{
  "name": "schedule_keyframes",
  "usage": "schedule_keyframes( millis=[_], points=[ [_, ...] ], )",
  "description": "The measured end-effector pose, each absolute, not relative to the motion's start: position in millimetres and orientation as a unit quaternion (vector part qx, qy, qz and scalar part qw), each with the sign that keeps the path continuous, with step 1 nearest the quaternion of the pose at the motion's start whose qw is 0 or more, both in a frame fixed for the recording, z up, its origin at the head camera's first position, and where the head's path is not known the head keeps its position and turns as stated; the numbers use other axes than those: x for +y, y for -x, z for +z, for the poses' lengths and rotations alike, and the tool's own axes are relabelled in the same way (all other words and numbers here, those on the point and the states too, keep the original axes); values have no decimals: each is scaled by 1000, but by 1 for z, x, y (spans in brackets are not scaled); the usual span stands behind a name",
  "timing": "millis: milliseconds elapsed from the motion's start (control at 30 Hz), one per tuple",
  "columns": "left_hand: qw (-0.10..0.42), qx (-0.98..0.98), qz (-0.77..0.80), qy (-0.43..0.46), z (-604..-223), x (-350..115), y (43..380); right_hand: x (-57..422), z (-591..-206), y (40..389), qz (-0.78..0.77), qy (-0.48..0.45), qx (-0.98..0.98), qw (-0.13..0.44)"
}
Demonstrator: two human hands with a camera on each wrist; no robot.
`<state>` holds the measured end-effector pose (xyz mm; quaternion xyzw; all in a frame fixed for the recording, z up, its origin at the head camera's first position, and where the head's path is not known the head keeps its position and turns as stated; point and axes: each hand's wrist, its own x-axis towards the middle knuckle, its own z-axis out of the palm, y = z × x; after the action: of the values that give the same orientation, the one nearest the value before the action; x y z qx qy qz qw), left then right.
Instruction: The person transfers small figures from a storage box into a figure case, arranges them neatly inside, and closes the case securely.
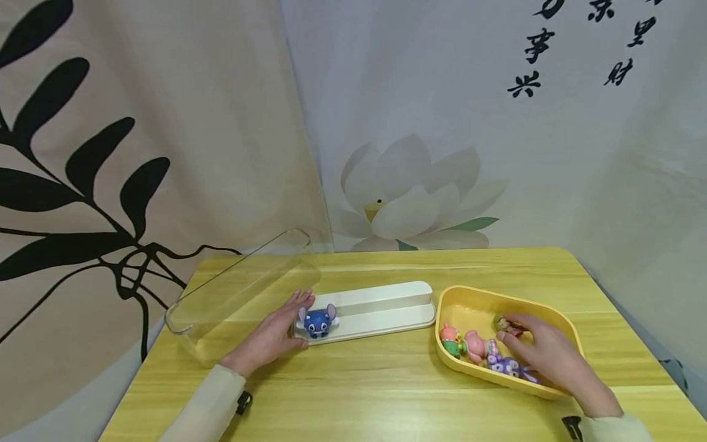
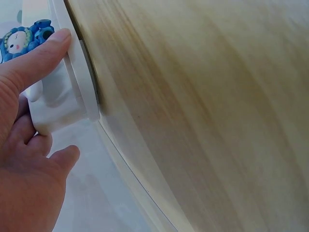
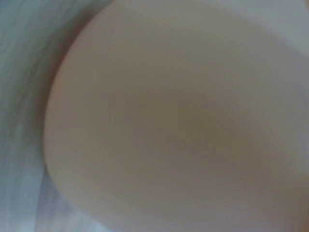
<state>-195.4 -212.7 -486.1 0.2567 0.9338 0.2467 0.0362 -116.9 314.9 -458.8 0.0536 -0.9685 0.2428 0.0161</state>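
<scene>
My left hand (image 1: 273, 334) grips the left end of a white two-step display stand (image 1: 381, 314), thumb at the front edge and fingers at the back. A blue big-eared figurine (image 1: 318, 322) stands on the stand's lower step, close to that hand. In the left wrist view the thumb lies along the white edge beside the blue figurine (image 2: 18, 41). Over a yellow tray (image 1: 464, 294), my right hand (image 1: 552, 353) pinches a small figurine (image 1: 509, 326) with greenish and pink parts. The right wrist view holds only a blurred close-up of the right hand (image 3: 164, 125).
Inside the tray lie a pink-and-green figurine (image 1: 452, 341), a pink figurine (image 1: 476, 345) and a purple figurine (image 1: 505, 365). A clear cover (image 1: 237, 301) lies behind the left arm on the wooden table (image 1: 353, 393). A printed curtain (image 1: 420, 123) hangs behind.
</scene>
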Motion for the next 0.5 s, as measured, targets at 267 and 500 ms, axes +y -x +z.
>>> schedule_keyframes(
  millis=[267, 500],
  points=[
    [36, 933, 249, -258, -485, -213, 196, 320, -461, 133, 243, -28, -970, 3],
    [44, 933, 254, -252, -485, -214, 195, 320, -463, 145, 219, -25, -975, -11]
  ],
)
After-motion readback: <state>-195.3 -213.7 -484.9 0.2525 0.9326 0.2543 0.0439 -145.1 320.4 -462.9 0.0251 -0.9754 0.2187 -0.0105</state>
